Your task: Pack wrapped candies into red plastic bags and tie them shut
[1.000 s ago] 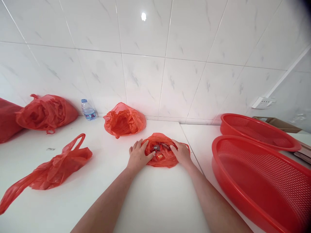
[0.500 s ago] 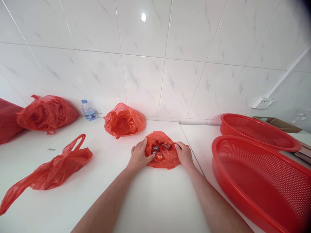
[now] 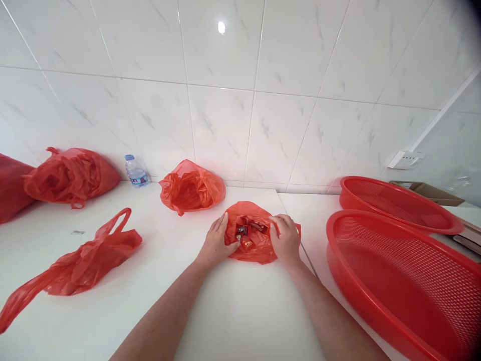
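Observation:
A red plastic bag (image 3: 259, 254) lies on the white table between my hands, its mouth spread open toward me. Several small wrapped snacks (image 3: 242, 230) in red and dark packaging show inside it. My left hand (image 3: 217, 239) grips the bag's left rim, thumb over the near edge and fingers along the outside. On the opposite side, my right hand (image 3: 284, 238) has its curled fingers at the right rim, holding the plastic there. A flap of the bag sticks out beyond the right hand.
Behind stands another opened red bag (image 3: 193, 190), with a water bottle (image 3: 136, 171) to its left. A knotted red bag (image 3: 90, 260) lies at left; a full red bag (image 3: 75, 175) rests by the wall. Two red baskets (image 3: 361, 260) are at right, near a cardboard box (image 3: 428, 192).
My right hand has shifted slightly inward over the bag's right rim and curled its fingers more. The left hand stays nearly in place on the left rim.

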Tool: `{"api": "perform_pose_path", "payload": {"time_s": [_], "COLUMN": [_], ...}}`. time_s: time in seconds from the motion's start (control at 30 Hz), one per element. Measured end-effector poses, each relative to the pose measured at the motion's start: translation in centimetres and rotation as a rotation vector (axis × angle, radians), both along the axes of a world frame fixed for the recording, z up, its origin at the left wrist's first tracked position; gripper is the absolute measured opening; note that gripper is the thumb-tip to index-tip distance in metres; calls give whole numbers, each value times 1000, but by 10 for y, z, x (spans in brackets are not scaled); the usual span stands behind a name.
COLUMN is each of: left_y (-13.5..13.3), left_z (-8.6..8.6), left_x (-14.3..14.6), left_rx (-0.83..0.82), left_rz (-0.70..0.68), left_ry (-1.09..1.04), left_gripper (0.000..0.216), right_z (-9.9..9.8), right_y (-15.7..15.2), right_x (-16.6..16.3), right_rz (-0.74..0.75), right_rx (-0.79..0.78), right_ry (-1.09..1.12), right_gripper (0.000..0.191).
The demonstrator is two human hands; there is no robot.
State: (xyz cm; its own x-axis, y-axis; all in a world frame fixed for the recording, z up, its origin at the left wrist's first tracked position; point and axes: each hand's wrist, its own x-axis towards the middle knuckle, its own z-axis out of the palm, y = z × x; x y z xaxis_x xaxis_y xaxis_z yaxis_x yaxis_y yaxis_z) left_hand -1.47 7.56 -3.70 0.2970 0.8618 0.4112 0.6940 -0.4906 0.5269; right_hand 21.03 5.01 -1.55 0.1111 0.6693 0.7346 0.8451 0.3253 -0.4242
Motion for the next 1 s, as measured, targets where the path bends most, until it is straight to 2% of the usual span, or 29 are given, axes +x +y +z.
{"api": "perform_pose_path", "payload": {"time_s": [0.17,0.37,0.47,0.6,0.77,0.83,1.0], "left_y": [0,1,0,0,2,2,1], "left_z": [-1,-1,1,-1,-3,-3,-2], "left_x": [0,1,1,1,0,0,0], "left_rx": [13,25,14,3,-18,-27,-27], "left_rz": [-10,-20,-12,-3,7,5,8], "left_ry": [-15,-15,-13,-11,-16,-19,-13], "left_gripper": [93,92,91,93,94,94,94], "right_z": [-5,-25,-29,-28,-15,-9,-6], "right_y": [2,18,20,18,9,5,13], "right_x": [-9,2,4,3,-2,-6,-19], "right_rz": [156,92,82,94,48,63,43], "right_rx": [-94,-376,-446,-427,-178,-130,-268], "right_ry": [-109,-98,-112,-109,-124,-145,-168], "right_gripper": [31,45,48,47,33,29,26]}}
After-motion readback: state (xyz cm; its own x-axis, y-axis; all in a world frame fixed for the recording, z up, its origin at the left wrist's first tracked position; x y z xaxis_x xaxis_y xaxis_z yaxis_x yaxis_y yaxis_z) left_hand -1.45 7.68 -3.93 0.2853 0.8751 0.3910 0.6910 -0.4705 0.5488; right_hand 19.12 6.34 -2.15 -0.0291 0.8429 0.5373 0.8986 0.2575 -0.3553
